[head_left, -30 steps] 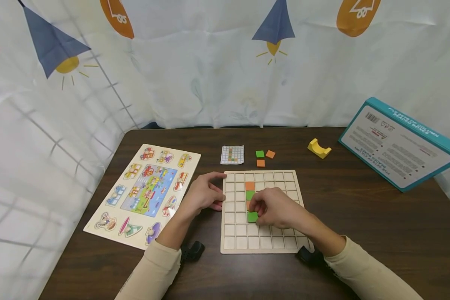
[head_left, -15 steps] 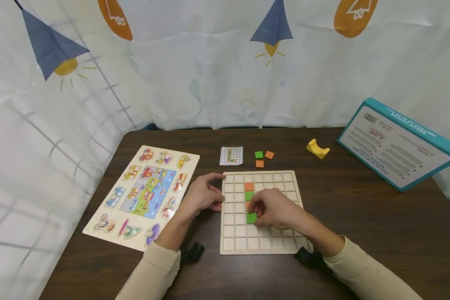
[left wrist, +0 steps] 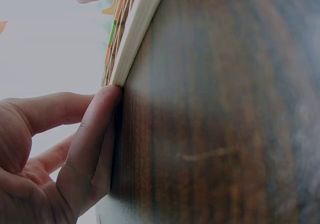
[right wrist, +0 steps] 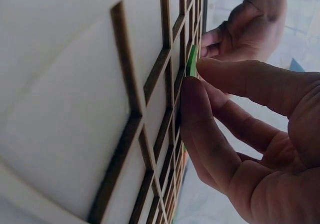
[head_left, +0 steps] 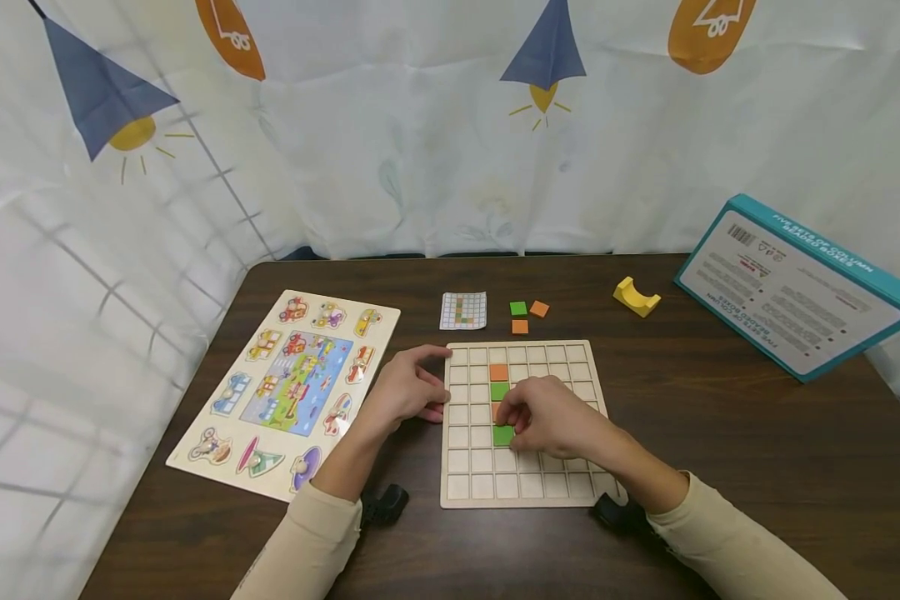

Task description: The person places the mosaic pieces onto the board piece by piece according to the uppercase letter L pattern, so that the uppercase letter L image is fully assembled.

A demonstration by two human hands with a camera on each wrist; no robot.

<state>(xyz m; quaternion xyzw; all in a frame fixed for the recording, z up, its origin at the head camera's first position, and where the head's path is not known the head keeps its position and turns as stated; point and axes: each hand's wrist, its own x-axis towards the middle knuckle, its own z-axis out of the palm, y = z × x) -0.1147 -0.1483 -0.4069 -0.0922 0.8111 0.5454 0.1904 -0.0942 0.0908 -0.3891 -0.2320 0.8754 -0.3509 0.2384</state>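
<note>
A pale wooden grid board (head_left: 468, 485) lies on the dark table, with a column of orange and green square tiles in its cells. My right hand (head_left: 558, 421) is over the column, its thumb and fingertips pinching the edge of the lowest green tile (head_left: 502, 436), also seen as a green sliver (right wrist: 191, 61) in the right wrist view. An orange tile (head_left: 496, 412) just above is partly hidden by the fingers. Higher up sit a green tile (head_left: 499, 391) and an orange tile (head_left: 498, 372). My left hand (head_left: 408, 387) touches the board's left edge with extended fingertips.
Beyond the board lie a small printed grid card (head_left: 463, 311), a loose green tile (head_left: 518, 309) and two orange tiles (head_left: 520, 327). A picture puzzle board (head_left: 270, 450) is at left. At right are a yellow curved block (head_left: 636, 298) and a teal-edged box (head_left: 791, 292).
The head view shifts very slightly. Both hands and the tiles keep their places on the board.
</note>
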